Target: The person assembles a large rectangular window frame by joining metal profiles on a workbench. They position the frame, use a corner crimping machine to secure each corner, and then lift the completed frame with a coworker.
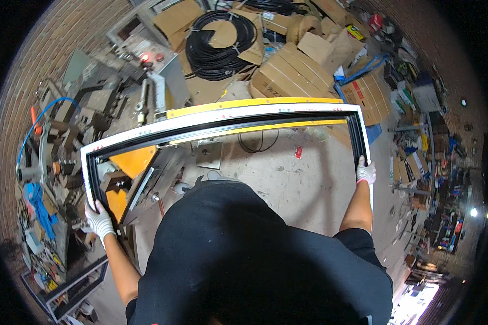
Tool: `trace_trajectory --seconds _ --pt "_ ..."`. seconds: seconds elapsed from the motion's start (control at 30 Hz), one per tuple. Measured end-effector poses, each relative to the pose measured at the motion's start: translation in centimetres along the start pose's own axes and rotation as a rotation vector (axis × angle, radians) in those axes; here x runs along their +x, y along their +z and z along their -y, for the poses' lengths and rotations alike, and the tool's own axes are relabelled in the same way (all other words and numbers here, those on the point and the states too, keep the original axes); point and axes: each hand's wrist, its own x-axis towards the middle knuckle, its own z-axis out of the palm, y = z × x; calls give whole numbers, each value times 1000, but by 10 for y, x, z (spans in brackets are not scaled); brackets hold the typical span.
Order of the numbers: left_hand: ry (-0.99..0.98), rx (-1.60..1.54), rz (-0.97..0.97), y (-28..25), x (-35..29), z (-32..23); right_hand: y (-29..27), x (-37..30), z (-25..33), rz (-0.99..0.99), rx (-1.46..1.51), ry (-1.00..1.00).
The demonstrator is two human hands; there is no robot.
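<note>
Head view: one window frame (228, 122), two gloved hands.

Left hand (98, 219), right hand (365, 172) — gloved, spread wide, gripping

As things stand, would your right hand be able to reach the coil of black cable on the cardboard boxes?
Probably not. The right hand grips the right side of the white window frame, and the coil of black cable lies well beyond the frame's far rail, with the yellow-edged machine table between.
</note>
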Motion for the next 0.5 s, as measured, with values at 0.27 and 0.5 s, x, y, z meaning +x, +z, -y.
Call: trace_trajectory --seconds 0.27,0.5 --pt "-222 27 139 5 25 14 -14 11 -15 19 104 -101" --pt "-237 -47 138 -3 55 59 -33 4 -7 1 69 -89"
